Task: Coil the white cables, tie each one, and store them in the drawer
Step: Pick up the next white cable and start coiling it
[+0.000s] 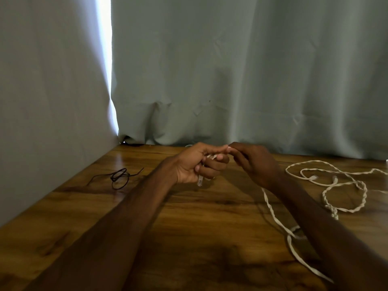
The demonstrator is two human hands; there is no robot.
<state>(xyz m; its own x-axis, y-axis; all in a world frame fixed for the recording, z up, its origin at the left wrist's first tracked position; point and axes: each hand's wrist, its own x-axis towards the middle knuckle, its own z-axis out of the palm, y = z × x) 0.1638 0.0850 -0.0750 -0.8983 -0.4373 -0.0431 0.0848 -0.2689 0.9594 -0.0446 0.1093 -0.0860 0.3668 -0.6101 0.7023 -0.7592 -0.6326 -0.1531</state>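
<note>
A thin black wire (119, 177) lies looped on the wooden tabletop (189, 238). Right of it, the left hand (195, 164) curls round a white cable (199, 181) whose plug hangs below the fist, and the right hand (256, 162) pinches the same cable beside the left thumb. A twisted white cable (365, 195) sprawls loose on the tabletop at far right.

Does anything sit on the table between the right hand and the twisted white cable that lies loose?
Nothing visible does. Bare tabletop separates the right hand from the twisted white cable. The black wire lies off beyond the left hand.
</note>
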